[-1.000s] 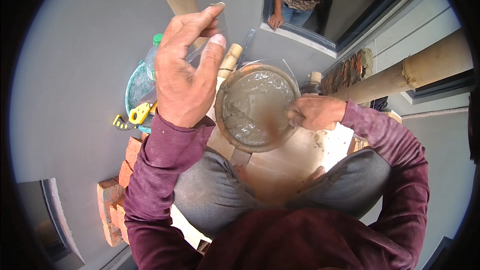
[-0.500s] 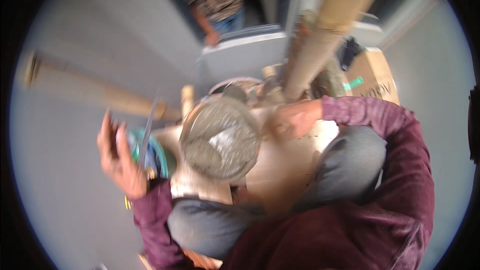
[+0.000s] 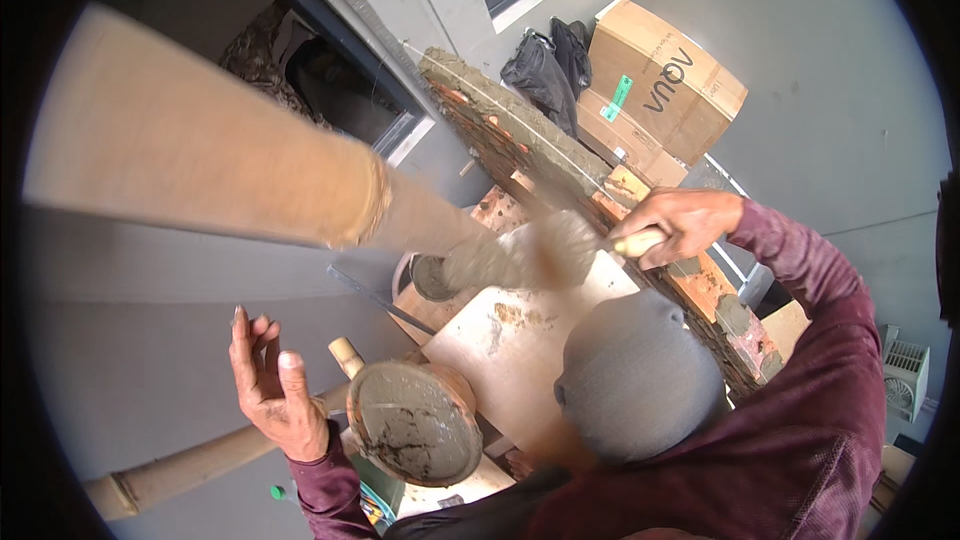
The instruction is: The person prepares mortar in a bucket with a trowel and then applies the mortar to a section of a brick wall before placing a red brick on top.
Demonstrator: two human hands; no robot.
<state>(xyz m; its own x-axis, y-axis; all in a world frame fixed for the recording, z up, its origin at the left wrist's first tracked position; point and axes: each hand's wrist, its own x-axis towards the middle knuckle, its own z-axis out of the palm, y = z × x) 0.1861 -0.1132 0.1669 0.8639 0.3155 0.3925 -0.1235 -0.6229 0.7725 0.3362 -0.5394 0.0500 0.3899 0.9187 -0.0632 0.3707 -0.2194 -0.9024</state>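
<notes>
My right hand is closed round the pale handle of a trowel. The trowel's blade is smeared by motion, and a greyish mass, likely mortar, shows around it. It hangs beside a low brick wall topped with wet grey mortar. On the left my left hand is raised, its fingers apart and nothing in it. Just right of that hand stands a round bucket with grey mortar inside.
A thick bamboo pole slants across the upper left; another bamboo pole lies low at left. Beyond the wall are a cardboard box and dark cloth. A pale board lies before my knee. Someone's patterned clothing shows in an opening.
My view has turned toward the wall at right. My right hand has gone from beside the bucket to the wall, with the trowel now visible in it. The bucket sits lower in view.
</notes>
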